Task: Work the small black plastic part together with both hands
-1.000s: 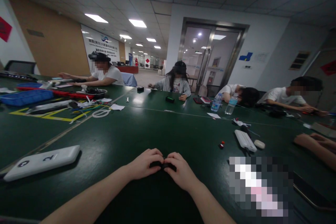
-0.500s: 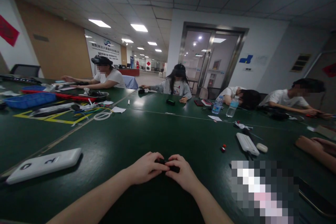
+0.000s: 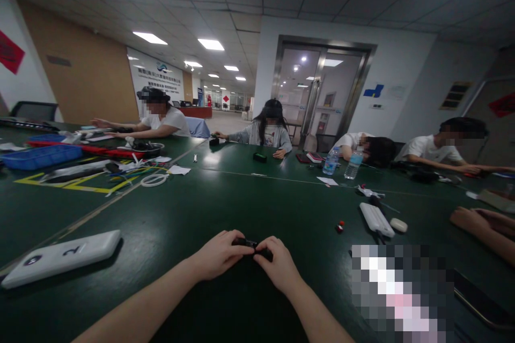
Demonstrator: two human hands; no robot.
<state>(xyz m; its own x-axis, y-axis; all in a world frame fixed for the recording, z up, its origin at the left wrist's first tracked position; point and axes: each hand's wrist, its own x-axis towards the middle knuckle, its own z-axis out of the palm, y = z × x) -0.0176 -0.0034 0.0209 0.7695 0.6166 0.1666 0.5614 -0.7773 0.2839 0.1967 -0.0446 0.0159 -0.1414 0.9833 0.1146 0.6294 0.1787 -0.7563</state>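
Observation:
Low over the green table [image 3: 185, 311], both hands pinch a small dark object [image 3: 247, 243], long and narrow, whose kind I cannot make out. My left hand [image 3: 217, 253] grips its left end between thumb and fingers. At the right end, my right hand [image 3: 278, 265] closes thumb and fingertips on a dark part. The fingertips nearly meet in the middle. Whether the dark pieces are one object or two, I cannot tell. Much of it stays hidden behind the fingers.
A white power bank [image 3: 64, 257] lies to the left, another white device [image 3: 376, 220] to the right beside a small white case [image 3: 398, 225]. A red and black bit [image 3: 340, 226] sits nearer. A phone [image 3: 483, 300] lies far right. Several people sit around, with bottles [image 3: 354, 163] and a blue tray [image 3: 42, 156].
My fingers have shifted slightly, and more of the dark object shows between them. My right fingers are drawn in closer. The whole view has moved a little.

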